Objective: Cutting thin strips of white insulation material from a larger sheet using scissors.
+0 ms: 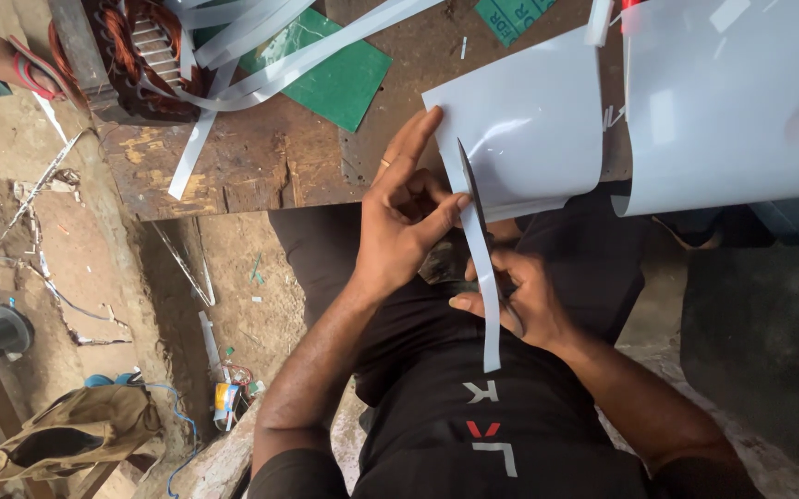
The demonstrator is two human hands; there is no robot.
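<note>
Right now a white sheet [529, 129] sits just above both hands, with a thin strip [484, 277] hanging off it. Left hand [404, 217] pinches the sheet's edge. Right hand [519, 300] grips scissors [473, 199], cutting. Wooden desk [261, 166] lies beyond.

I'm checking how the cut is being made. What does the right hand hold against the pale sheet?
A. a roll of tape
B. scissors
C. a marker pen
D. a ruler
B: the right hand works dark scissors whose blade runs up into the pale sheet, a narrow strip hanging off beside the left hand.
</note>
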